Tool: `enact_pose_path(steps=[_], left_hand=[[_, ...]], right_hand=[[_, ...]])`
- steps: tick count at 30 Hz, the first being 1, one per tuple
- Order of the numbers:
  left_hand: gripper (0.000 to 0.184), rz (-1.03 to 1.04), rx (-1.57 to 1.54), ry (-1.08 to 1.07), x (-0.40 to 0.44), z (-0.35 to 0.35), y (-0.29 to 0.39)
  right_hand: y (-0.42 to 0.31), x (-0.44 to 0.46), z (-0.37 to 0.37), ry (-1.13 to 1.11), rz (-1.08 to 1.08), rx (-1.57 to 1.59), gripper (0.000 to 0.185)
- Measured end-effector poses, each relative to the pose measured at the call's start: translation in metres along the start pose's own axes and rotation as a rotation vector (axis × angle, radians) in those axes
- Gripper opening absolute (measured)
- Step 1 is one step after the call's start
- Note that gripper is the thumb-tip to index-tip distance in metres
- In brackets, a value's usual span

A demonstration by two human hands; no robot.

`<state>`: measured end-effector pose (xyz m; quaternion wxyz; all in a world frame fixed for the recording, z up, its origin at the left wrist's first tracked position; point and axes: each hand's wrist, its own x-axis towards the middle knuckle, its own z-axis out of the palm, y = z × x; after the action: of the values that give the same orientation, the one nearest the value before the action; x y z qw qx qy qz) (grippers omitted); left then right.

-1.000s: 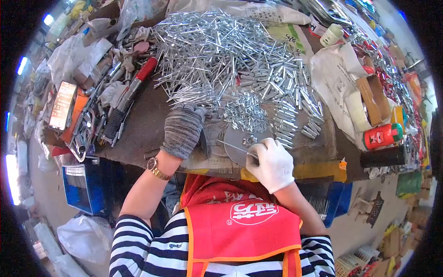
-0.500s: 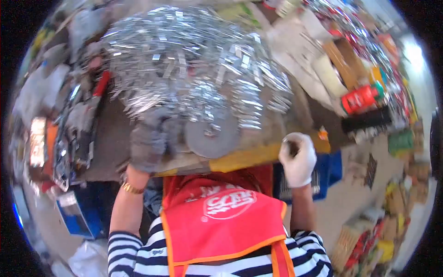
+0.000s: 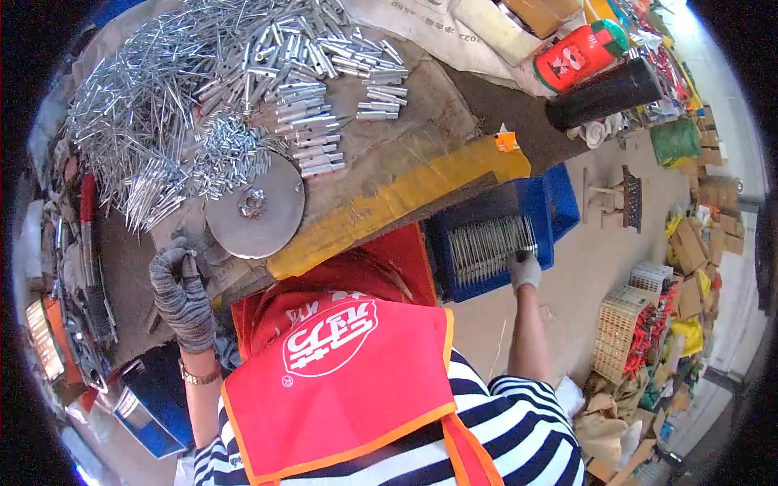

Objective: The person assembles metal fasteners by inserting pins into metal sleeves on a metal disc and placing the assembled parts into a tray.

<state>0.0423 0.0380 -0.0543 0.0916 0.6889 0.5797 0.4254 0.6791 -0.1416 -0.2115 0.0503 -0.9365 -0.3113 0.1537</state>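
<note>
My left hand (image 3: 185, 298), in a grey knit glove, is over the bench's front edge with fingers bent and tips pinched together. Whatever is between them is too small to make out. A round grey metal disc (image 3: 279, 219) lies just beside it, with small metal pieces (image 3: 252, 202) at its centre. My right hand (image 3: 525, 271), in a pale glove, reaches down to the right end of a blue bin (image 3: 478, 289). Its fingers curl by the row of slim metal rods (image 3: 490, 247) inside; their tips are partly hidden.
Piles of thin metal pins (image 3: 138, 105) and rows of short metal tubes (image 3: 312, 134) cover the bench. Yellow tape (image 3: 397, 202) runs along its front edge. A red bottle (image 3: 579, 57) and black cylinder (image 3: 608, 93) lie at the right. Crates (image 3: 620, 332) stand on the floor.
My right hand has moved from the bench's front edge down to the blue bin. The view has turned to the right, and my left hand has stayed by the disc.
</note>
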Motion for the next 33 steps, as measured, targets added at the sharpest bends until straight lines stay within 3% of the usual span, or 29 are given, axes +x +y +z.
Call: enact_pose_path(steps=[5,7,16,17,19,20,21,23,24,26,30,33], left_hand=[[0.02,0.023,0.043,0.011,-0.001,0.001,-0.004],[0.02,0.035,0.032,0.021,-0.002,0.002,-0.007],[0.02,-0.008,0.0,-0.004,-0.002,0.001,-0.009],[0.019,-0.031,-0.055,-0.005,-0.002,0.002,-0.006],[0.018,-0.053,-0.097,0.018,0.0,0.001,0.0],[0.018,-0.019,-0.084,0.002,0.002,0.001,0.005],[0.018,0.013,-0.07,-0.013,0.005,-0.001,0.008],[0.018,-0.06,-0.065,0.009,0.001,-0.003,0.007],[0.019,-0.04,-0.043,-0.004,0.002,-0.003,0.007],[0.019,-0.021,-0.035,-0.016,0.004,-0.002,0.01],[0.021,-0.04,-0.068,-0.011,0.01,-0.004,0.024],[0.022,0.032,-0.018,0.005,0.011,-0.005,0.022]], right_hand=[[0.001,0.013,0.016,-0.099,0.005,-0.057,0.038],[-0.004,0.017,0.013,-0.238,-0.03,-0.185,0.038],[0.012,0.027,0.015,-0.348,-0.173,-0.268,0.037],[0.004,0.022,0.006,-0.346,-0.177,-0.269,0.037],[-0.017,0.011,-0.011,-0.097,-0.116,-0.129,0.035],[-0.03,0.011,-0.019,-0.014,-0.091,0.104,0.033],[-0.043,0.011,-0.028,0.242,-0.208,-0.025,0.029],[-0.1,-0.003,-0.065,0.528,-0.387,0.215,0.022],[-0.134,-0.015,-0.086,0.536,-0.402,0.221,0.022],[-0.205,-0.037,-0.122,0.654,-0.686,0.31,0.02],[-0.32,-0.065,-0.144,0.445,-1.09,0.385,0.019],[-0.377,-0.072,-0.134,0.35,-1.244,0.283,0.018]])
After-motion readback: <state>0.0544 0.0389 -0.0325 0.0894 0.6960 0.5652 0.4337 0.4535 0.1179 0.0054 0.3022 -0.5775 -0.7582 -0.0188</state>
